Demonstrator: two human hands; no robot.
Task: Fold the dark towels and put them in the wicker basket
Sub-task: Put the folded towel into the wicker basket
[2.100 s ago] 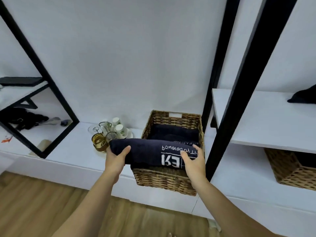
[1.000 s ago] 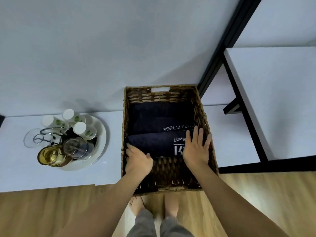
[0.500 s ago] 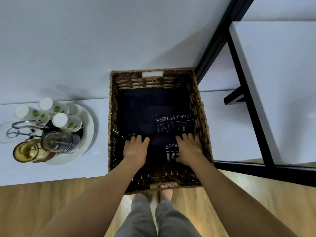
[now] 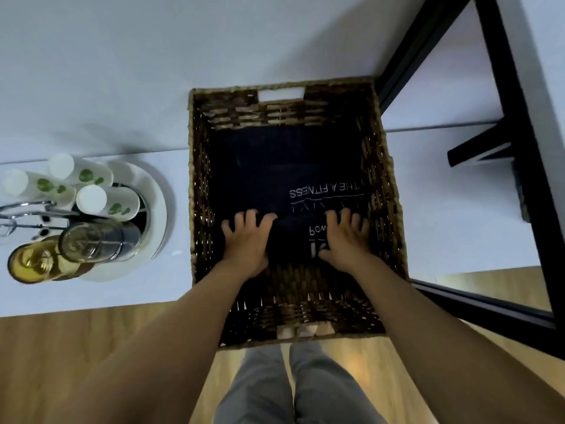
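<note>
I look straight down into the wicker basket (image 4: 379, 191), which stands on a low white shelf (image 4: 91, 298). Folded dark towels fill its bottom. The nearest dark towel (image 4: 293, 237), with white lettering, lies against the basket's near wall. My left hand (image 4: 246, 240) presses flat on its left end with fingers spread. My right hand (image 4: 347, 238) presses flat on its right end, partly covering the lettering. Behind it lies another dark towel (image 4: 275, 166) with a white logo; what is beneath is hidden.
A white round tray (image 4: 153, 209) with white cups (image 4: 101, 201), a glass jar (image 4: 94, 241) and an amber glass (image 4: 33, 260) sits left of the basket. A black metal shelf frame (image 4: 516, 179) stands at the right. Wooden floor and my grey trousers show below.
The folded towel went from above the basket's front rim down into the basket. Both hands let go of its ends and now press flat on top of it.
</note>
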